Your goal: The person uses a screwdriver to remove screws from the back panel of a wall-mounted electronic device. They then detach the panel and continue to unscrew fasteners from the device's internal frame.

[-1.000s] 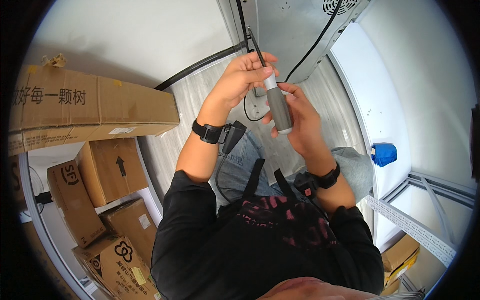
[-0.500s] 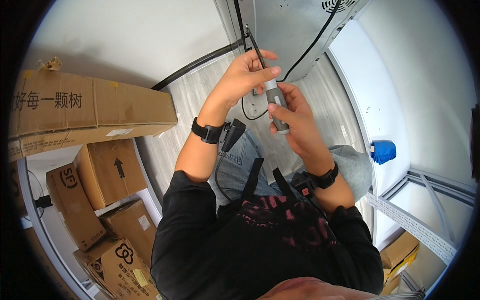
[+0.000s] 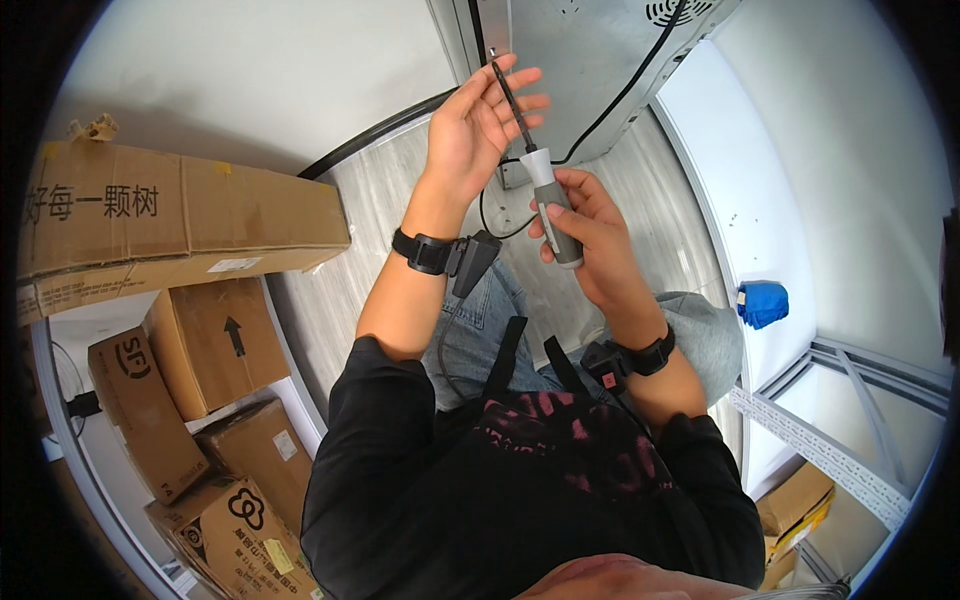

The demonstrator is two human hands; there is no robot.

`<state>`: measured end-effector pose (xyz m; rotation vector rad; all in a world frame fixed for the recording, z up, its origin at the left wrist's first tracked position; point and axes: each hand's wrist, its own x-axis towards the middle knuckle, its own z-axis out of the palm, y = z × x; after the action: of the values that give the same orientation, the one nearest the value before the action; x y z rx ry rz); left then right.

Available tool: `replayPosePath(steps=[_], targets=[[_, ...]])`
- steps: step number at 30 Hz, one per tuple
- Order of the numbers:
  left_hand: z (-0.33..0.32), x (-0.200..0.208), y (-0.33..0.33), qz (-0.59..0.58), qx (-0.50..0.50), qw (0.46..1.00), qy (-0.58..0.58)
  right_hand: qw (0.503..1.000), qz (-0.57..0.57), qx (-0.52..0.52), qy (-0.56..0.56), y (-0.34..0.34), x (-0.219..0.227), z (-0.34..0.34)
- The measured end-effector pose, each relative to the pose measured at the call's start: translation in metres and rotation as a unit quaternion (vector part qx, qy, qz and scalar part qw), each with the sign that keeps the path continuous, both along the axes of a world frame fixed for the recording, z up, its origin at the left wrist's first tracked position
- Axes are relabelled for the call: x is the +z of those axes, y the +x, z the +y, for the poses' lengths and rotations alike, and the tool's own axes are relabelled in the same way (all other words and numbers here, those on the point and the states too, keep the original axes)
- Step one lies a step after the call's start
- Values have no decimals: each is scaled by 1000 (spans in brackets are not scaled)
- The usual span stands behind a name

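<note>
In the head view, from where I stand, the person's right hand (image 3: 592, 240) is wrapped around the thick grey handle of a white-collared screwdriver with a slim dark metal shaft (image 3: 559, 218), the thumb lying along the grip. The tool slants up and to the left above the pale grey wood-grain floor (image 3: 665, 215), in front of a light grey metal cabinet (image 3: 575, 85). The left hand (image 3: 468, 135) is open, fingers spread behind the shaft, with no grip around it; I can't tell whether the fingers touch the metal. The index fingertip is close to the screwdriver's tip.

A black strap (image 3: 425, 252) circles the left wrist. Off to the left sits a long brown cardboard box (image 3: 270, 205); on the right, a crumpled blue bundle (image 3: 763, 304) rests against a white surface (image 3: 745, 235).
</note>
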<state>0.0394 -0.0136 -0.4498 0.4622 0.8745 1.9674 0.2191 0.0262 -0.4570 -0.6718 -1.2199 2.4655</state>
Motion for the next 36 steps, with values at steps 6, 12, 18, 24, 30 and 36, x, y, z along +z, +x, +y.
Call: replayPosePath(steps=[6, 12, 18, 24, 30, 36], targets=[[8, -4, 0, -44, 47, 998, 4, 1000, 7, -2, -1, 0, -1, 1], [18, -1, 1, -115, 98, 988, -27, 1000, 9, -7, -9, -1, 0, 2], [25, 2, 6, -159, 130, 978, -33, 1000, 12, -8, -6, -1, 2, 1], [27, -1, 5, -187, 132, 973, -8, 1000, 7, -1, 6, 2, 6, 1], [29, -6, 4, -192, 132, 972, 18, 1000, 9, -4, 7, 1, 4, 1], [32, -8, 5, -195, 144, 970, 21, 1000, 0, -13, 5, 2, 4, 3]])
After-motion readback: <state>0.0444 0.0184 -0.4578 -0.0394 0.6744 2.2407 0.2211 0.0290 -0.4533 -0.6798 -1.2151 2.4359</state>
